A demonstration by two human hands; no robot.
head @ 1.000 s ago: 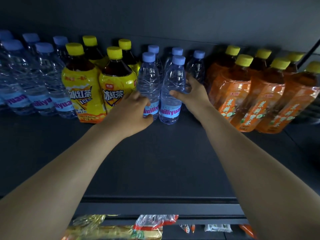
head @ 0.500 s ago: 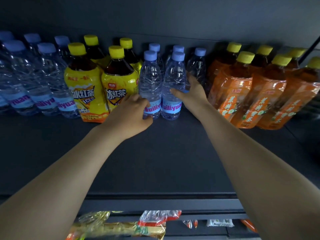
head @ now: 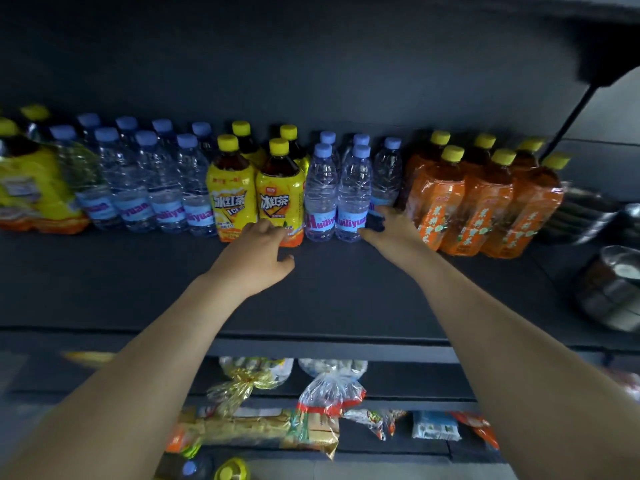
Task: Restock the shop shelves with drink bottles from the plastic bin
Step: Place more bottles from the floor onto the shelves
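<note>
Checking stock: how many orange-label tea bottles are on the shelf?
6 orange-label tea bottles, right end of the shelf: three in front, three behind; more may be hidden.

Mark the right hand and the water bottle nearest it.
Right hand (head: 393, 231): head view, back of the hand.
Clear plastic water bottle with blue cap (head: 354, 188): head view, clear body above the label.

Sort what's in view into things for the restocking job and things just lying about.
For the job: water bottles, yellow iced tea bottles, orange tea bottles, the shelf they stand on, left hand, right hand.
Lying about: snack bags below, metal pots at right.
</note>
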